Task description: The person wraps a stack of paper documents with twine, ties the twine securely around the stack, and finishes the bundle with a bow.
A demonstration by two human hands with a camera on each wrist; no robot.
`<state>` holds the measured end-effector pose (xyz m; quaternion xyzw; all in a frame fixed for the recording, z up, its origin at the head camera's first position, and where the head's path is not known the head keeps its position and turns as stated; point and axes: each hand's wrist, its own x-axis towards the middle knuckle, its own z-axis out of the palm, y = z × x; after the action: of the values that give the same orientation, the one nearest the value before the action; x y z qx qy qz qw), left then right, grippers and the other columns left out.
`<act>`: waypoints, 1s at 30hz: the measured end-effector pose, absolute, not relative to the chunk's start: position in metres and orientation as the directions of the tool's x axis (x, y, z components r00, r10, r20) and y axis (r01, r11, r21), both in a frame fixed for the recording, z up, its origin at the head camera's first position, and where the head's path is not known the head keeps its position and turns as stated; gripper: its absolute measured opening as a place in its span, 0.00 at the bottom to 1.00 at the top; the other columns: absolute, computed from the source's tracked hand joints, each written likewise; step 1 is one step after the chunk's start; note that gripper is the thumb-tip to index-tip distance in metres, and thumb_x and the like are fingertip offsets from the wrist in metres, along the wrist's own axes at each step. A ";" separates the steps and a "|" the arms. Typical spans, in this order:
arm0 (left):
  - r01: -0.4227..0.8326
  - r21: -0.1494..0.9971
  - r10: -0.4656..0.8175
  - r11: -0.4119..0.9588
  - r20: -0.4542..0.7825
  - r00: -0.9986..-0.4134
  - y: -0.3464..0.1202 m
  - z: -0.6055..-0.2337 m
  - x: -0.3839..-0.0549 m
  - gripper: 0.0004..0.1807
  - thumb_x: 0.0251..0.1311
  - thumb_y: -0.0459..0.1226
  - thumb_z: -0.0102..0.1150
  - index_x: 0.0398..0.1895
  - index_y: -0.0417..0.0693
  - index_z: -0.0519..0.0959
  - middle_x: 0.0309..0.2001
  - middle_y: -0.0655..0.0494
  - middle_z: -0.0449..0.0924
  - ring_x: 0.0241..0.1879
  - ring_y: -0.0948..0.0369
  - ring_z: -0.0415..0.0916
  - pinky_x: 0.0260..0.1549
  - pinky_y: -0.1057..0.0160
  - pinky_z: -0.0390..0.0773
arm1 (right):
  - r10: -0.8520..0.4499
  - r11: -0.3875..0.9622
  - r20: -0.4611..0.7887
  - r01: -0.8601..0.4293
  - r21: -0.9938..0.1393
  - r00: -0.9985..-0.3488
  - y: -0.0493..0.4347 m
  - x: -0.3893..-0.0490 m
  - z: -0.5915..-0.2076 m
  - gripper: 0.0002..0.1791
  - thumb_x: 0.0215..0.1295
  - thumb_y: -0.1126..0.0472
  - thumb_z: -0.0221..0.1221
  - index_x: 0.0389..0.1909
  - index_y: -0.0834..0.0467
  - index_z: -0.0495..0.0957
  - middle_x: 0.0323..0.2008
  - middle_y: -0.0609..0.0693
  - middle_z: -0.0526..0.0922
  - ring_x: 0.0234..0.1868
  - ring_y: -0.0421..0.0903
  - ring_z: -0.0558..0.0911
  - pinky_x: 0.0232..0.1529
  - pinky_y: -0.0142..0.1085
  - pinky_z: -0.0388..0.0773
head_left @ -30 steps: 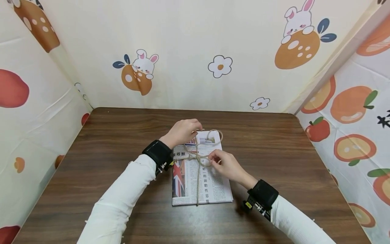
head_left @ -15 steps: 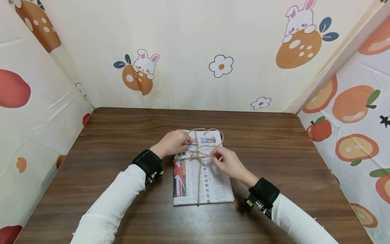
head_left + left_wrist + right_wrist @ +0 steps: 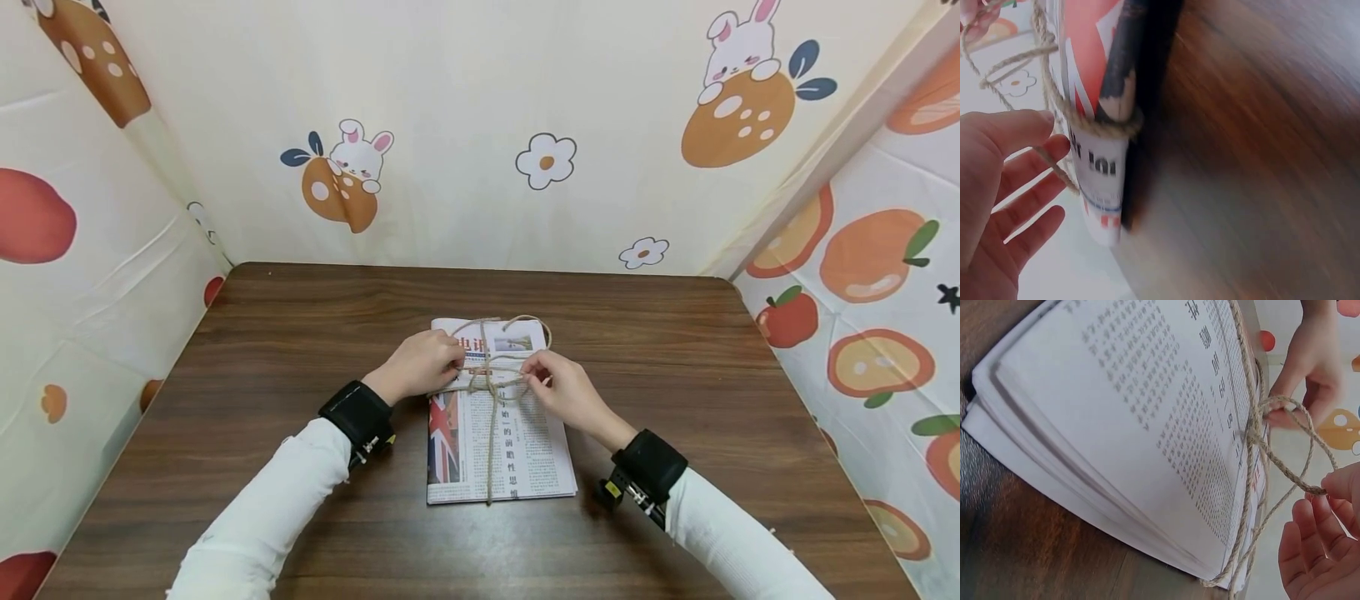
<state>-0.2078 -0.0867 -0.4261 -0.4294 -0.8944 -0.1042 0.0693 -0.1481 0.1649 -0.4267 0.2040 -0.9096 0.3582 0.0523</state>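
A stack of folded newspapers [image 3: 525,450] lies flat on the table, bound crosswise with jute twine [image 3: 491,454]. At the left of the crossing, my left hand [image 3: 420,364] pinches a strand between thumb and index finger, the other fingers spread in the left wrist view [image 3: 997,169]. My right hand [image 3: 567,392] holds another strand at the right, the twine [image 3: 1285,470] running into its fingertips in the right wrist view. Loose loops stand above the middle crossing. A larger twine loop [image 3: 546,333] reaches past the stack's far right corner.
The brown wooden table [image 3: 315,308] extends around the stack on every side. A printed cloth backdrop [image 3: 450,208] rises behind its far edge, with fruit-patterned cloth [image 3: 885,300] along the right. Black wrist bands [image 3: 651,467] with small cameras sit on both arms.
My left hand has come from the stack's far edge down and left to beside the crossing, drawing its strand along. My right hand has risen slightly, still pinching twine.
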 end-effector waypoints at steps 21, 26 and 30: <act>0.709 0.157 0.694 0.687 0.147 -0.705 -0.147 -0.432 -0.158 0.04 0.51 0.37 0.65 0.27 0.52 0.78 0.25 0.62 0.74 0.21 0.68 0.66 0.23 0.65 0.70 | -0.385 0.695 0.275 -0.472 -0.542 -0.881 0.159 -0.164 -0.426 0.04 0.59 0.66 0.58 0.33 0.55 0.75 0.29 0.46 0.76 0.30 0.38 0.74 0.31 0.33 0.72; 0.717 0.171 0.711 0.676 0.108 -0.695 -0.148 -0.435 -0.148 0.05 0.51 0.39 0.65 0.25 0.53 0.77 0.24 0.63 0.72 0.21 0.68 0.66 0.20 0.66 0.68 | -0.400 0.716 0.293 -0.496 -0.491 -0.868 0.154 -0.169 -0.424 0.03 0.59 0.66 0.58 0.33 0.56 0.75 0.29 0.47 0.76 0.30 0.40 0.76 0.31 0.33 0.72; 0.707 0.151 0.696 0.691 0.122 -0.707 -0.149 -0.431 -0.146 0.04 0.51 0.40 0.65 0.25 0.53 0.78 0.24 0.62 0.72 0.22 0.66 0.68 0.22 0.64 0.70 | -0.412 0.712 0.307 -0.514 -0.479 -0.858 0.150 -0.171 -0.421 0.03 0.59 0.67 0.58 0.32 0.56 0.75 0.29 0.46 0.76 0.31 0.40 0.76 0.32 0.33 0.73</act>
<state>-0.1457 -0.1490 -0.4311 -0.3817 -0.9191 -0.0938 0.0275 -0.1710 0.1502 -0.4208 0.2513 -0.9208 0.2846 0.0892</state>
